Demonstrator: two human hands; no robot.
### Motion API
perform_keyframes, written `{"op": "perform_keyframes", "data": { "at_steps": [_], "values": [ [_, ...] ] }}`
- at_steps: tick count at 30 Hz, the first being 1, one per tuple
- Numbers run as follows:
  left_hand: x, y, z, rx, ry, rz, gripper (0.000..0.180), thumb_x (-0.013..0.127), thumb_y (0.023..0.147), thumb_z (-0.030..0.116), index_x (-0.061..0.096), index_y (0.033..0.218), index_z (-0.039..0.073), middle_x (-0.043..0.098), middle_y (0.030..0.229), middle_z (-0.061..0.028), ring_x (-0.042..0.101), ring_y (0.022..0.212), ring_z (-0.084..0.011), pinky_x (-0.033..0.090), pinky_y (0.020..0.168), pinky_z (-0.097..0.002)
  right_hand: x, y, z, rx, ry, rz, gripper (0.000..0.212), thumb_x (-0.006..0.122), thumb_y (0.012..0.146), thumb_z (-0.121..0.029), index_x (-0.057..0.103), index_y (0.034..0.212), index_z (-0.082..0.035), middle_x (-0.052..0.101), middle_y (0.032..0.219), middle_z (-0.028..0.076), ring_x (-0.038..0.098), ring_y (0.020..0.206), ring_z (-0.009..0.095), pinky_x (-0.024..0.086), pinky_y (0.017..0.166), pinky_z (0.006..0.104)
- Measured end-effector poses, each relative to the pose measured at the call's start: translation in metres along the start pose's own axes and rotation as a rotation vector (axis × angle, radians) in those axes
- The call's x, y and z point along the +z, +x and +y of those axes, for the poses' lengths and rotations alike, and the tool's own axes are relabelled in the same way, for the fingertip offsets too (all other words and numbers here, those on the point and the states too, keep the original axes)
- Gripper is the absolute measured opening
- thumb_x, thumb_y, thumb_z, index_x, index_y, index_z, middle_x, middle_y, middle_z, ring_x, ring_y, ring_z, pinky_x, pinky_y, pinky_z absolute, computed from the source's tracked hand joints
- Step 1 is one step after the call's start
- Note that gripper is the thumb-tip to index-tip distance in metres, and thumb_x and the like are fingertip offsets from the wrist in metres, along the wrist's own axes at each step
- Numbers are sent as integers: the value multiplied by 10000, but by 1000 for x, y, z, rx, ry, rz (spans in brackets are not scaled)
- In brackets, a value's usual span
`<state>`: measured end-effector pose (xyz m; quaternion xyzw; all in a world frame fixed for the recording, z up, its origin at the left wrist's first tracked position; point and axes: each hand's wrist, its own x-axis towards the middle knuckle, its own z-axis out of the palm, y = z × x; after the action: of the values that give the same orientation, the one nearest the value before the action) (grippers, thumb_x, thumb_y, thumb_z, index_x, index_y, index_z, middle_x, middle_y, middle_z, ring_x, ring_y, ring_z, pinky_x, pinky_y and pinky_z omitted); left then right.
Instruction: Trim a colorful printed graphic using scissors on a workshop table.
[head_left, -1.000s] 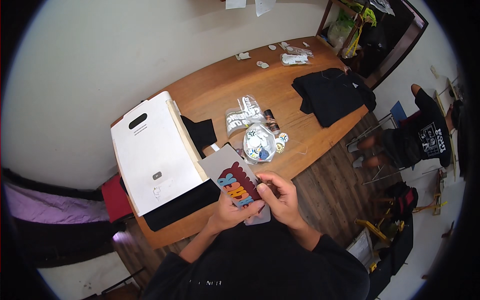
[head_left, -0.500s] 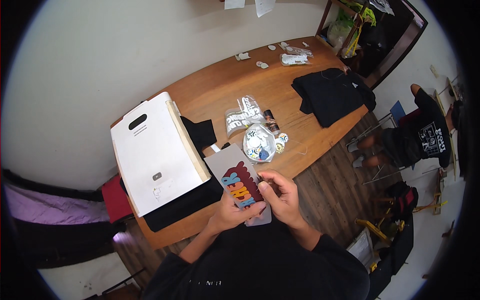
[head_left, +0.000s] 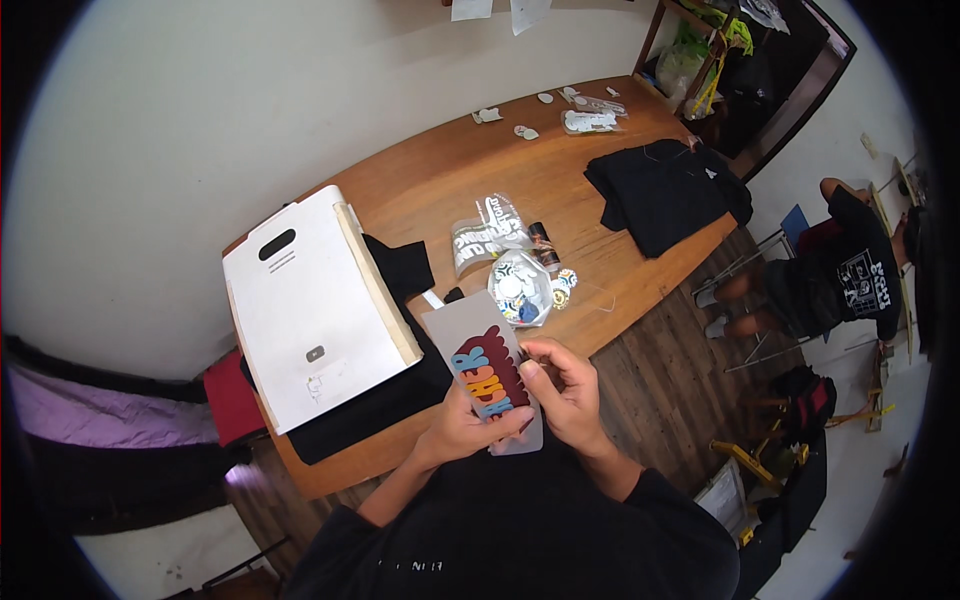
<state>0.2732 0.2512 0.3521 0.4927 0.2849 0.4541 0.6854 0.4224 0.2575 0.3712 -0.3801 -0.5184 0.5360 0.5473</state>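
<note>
The left hand (head_left: 462, 432) holds the printed sheet (head_left: 492, 370) from seven o'clock; the right hand (head_left: 568, 398), grip narrow, pinches its three o'clock edge. A bowl (head_left: 521, 289) lies at one o'clock from the sheet.

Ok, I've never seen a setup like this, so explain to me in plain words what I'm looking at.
There is no machine arm here: a person works with two bare hands. The view comes from a wide fisheye camera worn on the head, looking down, so straight edges bend near the rim. The left hand holds a translucent sheet with a maroon, blue and orange design, and the right hand pinches its right edge. On the wooden table are a large white casing with black cloth beside it, a bowl of small round pieces, a dark bottle and a pile of black cloth. Another person is off to the right.
</note>
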Motion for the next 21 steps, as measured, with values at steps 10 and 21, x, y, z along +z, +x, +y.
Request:
{"op": "perform_keyframes", "data": {
  "at_steps": [10, 21],
  "values": [
    [5, -2, -5, 24, -16, -2, 349, 666, 802, 31, 447, 1073, 11, 600, 831, -43, 636, 652, -111, 500, 501, -201, 2, -1, -3, 39, 36, 22, 224, 552, 901, -83, 555, 1054, 81, 608, 953, 78, 561, 843, 85, 470, 723, 226],
    [8, -3, -10, 12, -37, -8, 345, 664, 806, 38, 448, 1074, 12, 602, 796, -47, 623, 620, -100, 479, 471, -192, 2, -1, -2, 30, 42, 28, 232, 548, 904, -87, 552, 1064, 81, 606, 961, 79, 563, 857, 90, 472, 738, 231]
  ]
}}
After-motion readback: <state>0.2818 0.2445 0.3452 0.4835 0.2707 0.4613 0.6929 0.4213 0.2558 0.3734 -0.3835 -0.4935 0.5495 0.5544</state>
